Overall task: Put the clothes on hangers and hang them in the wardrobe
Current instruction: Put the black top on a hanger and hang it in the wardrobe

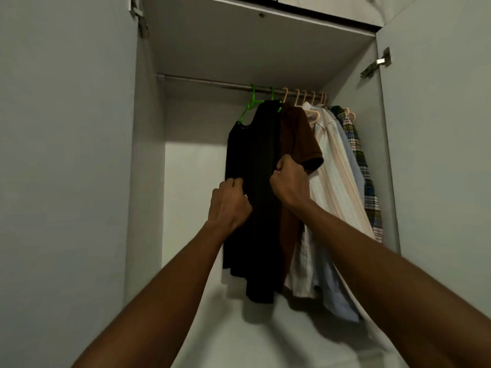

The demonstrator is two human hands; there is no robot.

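Black cloth fills the middle of the open wardrobe (350, 83): two dark garments (255, 187) hang from green hangers (251, 103) on the metal rail (212, 82). The left hand (229, 205) has its fingers curled around the left edge of the dark cloth. The right hand (289, 181) is clenched in a fist on the fabric where the black meets a brown shirt (297, 134). Just beside it to the right, pale striped shirts (332, 166) and a plaid shirt (368, 181) hang on beige hangers (300, 98).
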